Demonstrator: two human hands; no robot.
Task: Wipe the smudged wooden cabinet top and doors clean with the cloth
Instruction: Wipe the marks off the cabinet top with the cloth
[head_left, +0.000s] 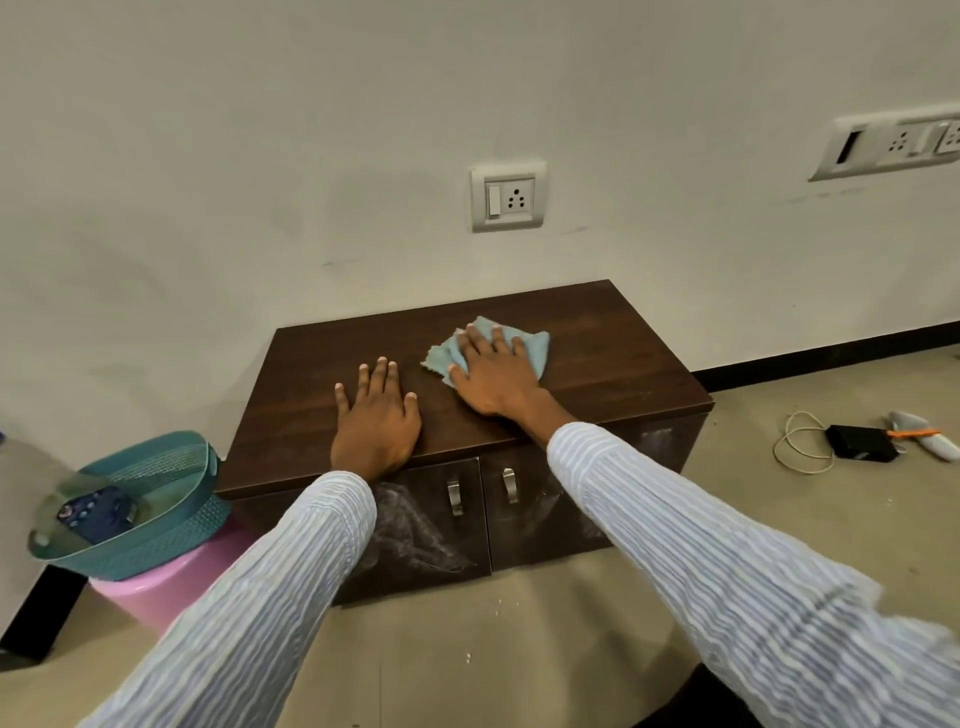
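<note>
Wiping the cabinet (597, 358) top.
Right hand (496, 371) presses the cloth (535, 348), fingers (475, 338) spread; left hand (376, 415) flat, fingers spread.

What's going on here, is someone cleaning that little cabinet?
Yes. A person presses a light blue cloth flat on the wooden cabinet top with the right hand, while the left hand rests flat on the top beside it. The two doors below still show whitish smudges, so they look unwiped.
</note>
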